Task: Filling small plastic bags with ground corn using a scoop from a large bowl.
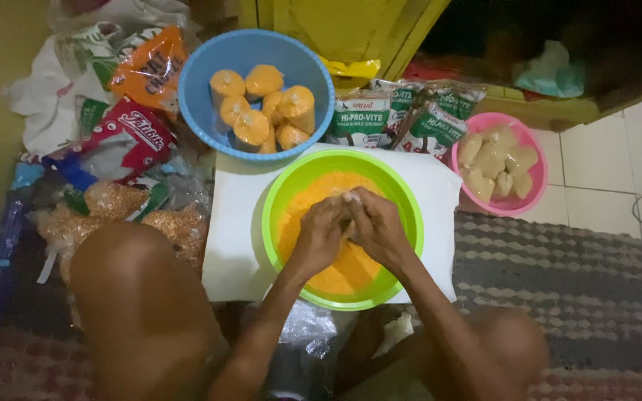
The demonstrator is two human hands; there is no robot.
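Floor mat (559, 267) under white board (235, 223).

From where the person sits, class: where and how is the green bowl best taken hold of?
Grip the green bowl by its rim, one hand at each side, coming from above. The rim flares outward and is bare there, while both hands work in the orange powder at its middle.

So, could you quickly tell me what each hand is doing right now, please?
Left hand: closed around something small over the green bowl; what, cannot be told.
Right hand: closed against the left, same.
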